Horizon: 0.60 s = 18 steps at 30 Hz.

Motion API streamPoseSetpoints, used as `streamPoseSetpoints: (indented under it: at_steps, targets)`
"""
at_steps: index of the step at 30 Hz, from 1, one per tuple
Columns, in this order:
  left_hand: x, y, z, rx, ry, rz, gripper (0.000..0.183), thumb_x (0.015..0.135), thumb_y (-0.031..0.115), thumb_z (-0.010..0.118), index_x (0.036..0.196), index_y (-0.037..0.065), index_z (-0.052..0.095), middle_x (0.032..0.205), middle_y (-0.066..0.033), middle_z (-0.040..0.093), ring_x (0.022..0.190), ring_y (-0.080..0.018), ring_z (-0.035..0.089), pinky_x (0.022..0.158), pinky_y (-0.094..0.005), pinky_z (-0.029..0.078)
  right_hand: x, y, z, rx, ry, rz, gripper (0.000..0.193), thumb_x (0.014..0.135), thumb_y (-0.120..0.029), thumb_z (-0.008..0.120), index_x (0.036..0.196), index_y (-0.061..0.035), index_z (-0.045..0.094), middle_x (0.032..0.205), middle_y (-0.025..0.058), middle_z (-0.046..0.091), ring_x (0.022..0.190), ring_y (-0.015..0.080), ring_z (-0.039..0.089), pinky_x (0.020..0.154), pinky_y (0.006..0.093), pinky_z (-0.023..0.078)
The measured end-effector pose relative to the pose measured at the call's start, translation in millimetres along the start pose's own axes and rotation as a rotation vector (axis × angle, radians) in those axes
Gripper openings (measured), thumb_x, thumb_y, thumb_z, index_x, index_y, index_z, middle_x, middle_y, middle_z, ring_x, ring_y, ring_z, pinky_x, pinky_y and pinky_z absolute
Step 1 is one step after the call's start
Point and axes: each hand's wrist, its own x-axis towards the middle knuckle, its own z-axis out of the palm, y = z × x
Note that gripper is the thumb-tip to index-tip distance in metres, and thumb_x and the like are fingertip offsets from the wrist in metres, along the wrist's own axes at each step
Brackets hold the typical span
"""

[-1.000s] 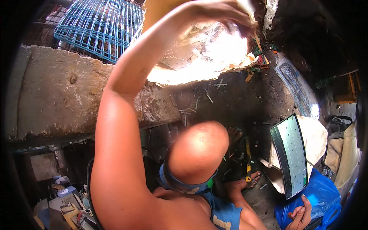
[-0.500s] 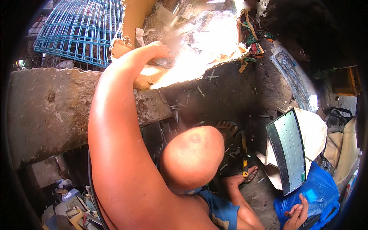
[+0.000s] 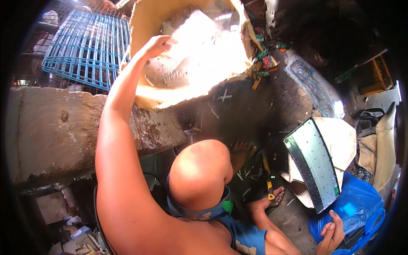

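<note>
My left arm stretches up across the view, and my left hand (image 3: 158,46) is over the inside of a large torn cardboard box (image 3: 142,21). Its fingers look loosely spread, with the tips washed out by glare, and I make out no item held. Strong sunlight whitens the pale, clear plastic-like contents (image 3: 176,70) below it. At the lower right, my right hand (image 3: 331,236) has its fingers apart and half bent, with nothing in them. It is beside a blue plastic bag (image 3: 357,204). Above that bag, a curved green-and-black panel (image 3: 314,163) leans on a whitish piece (image 3: 342,140).
Blue wire racks (image 3: 85,46) stand left of the box, behind a worn slab (image 3: 55,131). A yellow-and-black handled tool (image 3: 268,182) lies by my foot among scattered strips. Plastic-wrapped cable-like material (image 3: 312,83) and a beige bag (image 3: 382,148) are on the right.
My left hand has moved up and to the left inside the box. The bubble wrap and pale scraps seen there are no longer visible. My right hand stays beside the blue bag.
</note>
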Motion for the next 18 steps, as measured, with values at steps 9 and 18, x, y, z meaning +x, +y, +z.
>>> streamPoseSetpoints:
  at_steps: [9, 18]
  targets:
    - [-3, 144, -110, -0.902, 0.282, 0.284, 0.026, 0.102, 0.014, 0.058, 0.125, 0.007, 0.066, 0.093, -0.0021, 0.071, 0.077, -0.0098, 0.068, 0.064, -0.027, 0.058, -28, -8, -9, -0.029, -0.045, -0.193, 0.03, 0.102, -0.013, 0.05, 0.126, -0.0073, 0.067, 0.071, 0.0055, 0.056, 0.063, 0.0144, 0.053, 0.06, 0.0271, 0.044]
    - [14, 362, -88, -1.06, 0.476, 0.393, 0.021, 0.103, 0.022, 0.06, 0.112, 0.008, 0.072, 0.072, 0.0063, 0.058, 0.056, -0.003, 0.046, 0.049, -0.0212, 0.037, -38, 0, -15, 0.133, 0.123, -0.344, 0.021, 0.094, -0.007, 0.053, 0.107, 0.0017, 0.068, 0.061, 0.0099, 0.058, 0.048, 0.0185, 0.056, 0.048, 0.0299, 0.041]
